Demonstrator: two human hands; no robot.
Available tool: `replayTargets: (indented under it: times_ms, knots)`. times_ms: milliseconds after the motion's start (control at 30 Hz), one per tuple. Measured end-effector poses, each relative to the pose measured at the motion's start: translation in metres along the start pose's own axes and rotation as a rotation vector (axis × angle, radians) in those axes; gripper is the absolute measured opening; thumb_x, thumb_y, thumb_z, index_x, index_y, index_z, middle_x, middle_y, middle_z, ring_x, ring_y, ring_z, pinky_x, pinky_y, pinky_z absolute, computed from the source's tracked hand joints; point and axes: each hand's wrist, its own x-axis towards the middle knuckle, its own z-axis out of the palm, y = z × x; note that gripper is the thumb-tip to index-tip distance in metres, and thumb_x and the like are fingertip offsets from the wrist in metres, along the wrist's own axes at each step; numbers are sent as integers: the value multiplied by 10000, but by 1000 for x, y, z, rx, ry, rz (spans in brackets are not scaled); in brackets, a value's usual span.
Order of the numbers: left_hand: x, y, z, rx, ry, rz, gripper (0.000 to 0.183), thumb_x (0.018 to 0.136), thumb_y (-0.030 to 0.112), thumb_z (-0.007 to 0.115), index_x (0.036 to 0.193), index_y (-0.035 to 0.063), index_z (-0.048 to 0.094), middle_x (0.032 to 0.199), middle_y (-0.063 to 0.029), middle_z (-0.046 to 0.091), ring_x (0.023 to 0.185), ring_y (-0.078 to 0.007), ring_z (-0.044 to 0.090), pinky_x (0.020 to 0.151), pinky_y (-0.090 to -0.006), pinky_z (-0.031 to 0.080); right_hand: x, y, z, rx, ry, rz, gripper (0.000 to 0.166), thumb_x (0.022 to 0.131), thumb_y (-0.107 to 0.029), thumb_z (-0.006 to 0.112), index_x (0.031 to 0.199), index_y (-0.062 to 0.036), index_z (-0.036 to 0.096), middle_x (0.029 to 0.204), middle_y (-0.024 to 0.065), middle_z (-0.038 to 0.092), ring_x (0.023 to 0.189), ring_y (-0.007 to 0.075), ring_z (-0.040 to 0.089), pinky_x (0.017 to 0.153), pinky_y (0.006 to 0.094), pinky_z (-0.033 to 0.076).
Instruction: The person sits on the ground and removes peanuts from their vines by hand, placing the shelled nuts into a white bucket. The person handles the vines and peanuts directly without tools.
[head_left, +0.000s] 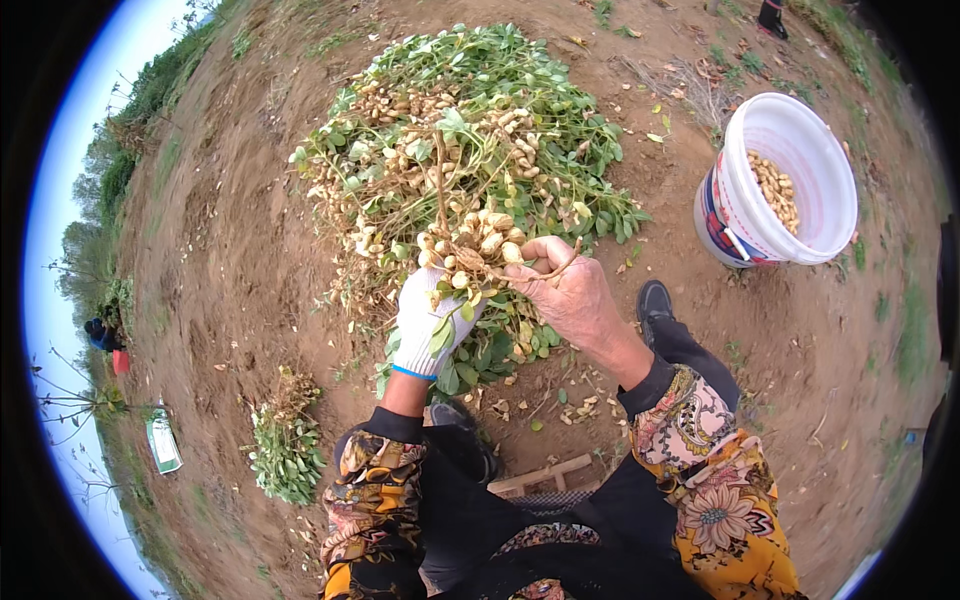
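My left hand (433, 322), in a white knit glove with a blue cuff edge, grips a peanut plant from below. Its cluster of pale pods (472, 244) rises above the glove, and some green leaves hang over the glove's back. My bare right hand (574, 296) pinches a thin brown root or stem of the same bunch between thumb and fingers, just right of the pods. Beneath and beyond both hands lies a large heap of uprooted peanut plants (480, 67), leafy at the far side, with many pods showing on the near and left parts.
A white plastic bucket (817, 165) with loose peanuts (772, 191) inside stands at the right. A smaller plant bundle (289, 442) lies at the left. Farther left are a white-green sack (163, 442), a red container (121, 362) and a person (103, 335). Between my legs is a wooden frame (544, 476).
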Motion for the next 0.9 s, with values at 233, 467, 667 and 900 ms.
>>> replayTargets:
  times_ms: [233, 467, 667, 900]
  knots:
    - [-7, -15, 14, 66, -71, -43, 276, 720, 248, 712, 930, 80, 652, 816, -73, 673, 746, -261, 643, 659, -343, 506, 6, 4, -5, -195, -134, -207, 274, 844, -234, 615, 708, -11, 528, 573, 142, 531, 533, 281, 569, 516, 355, 445]
    - [0, -22, 6, 74, -53, -3, 205, 744, 232, 647, 841, 53, 661, 801, -103, 662, 729, -280, 618, 649, -374, 469, -19, -22, -18, 650, -473, 35, 302, 893, -242, 535, 721, 3, 568, 532, 35, 471, 419, 87, 439, 386, 249, 332]
    - [-14, -19, 3, -680, -209, -279, 313, 863, 273, 616, 1056, 30, 653, 1007, -67, 680, 927, -176, 635, 817, -322, 486, 16, 14, -94, 1167, 147, 234, 262, 946, -240, 497, 933, 12, 570, 689, 26, 547, 457, 60, 450, 332, 178, 293]
    - [-4, 3, 3, -693, -350, -383, 411, 818, 272, 675, 1140, 27, 605, 1092, -83, 655, 1002, -201, 615, 864, -336, 483, 33, 146, -270, 913, 746, -126, 342, 927, -70, 450, 1198, 126, 380, 1187, 300, 503, 1055, 379, 578, 912, 390, 537]
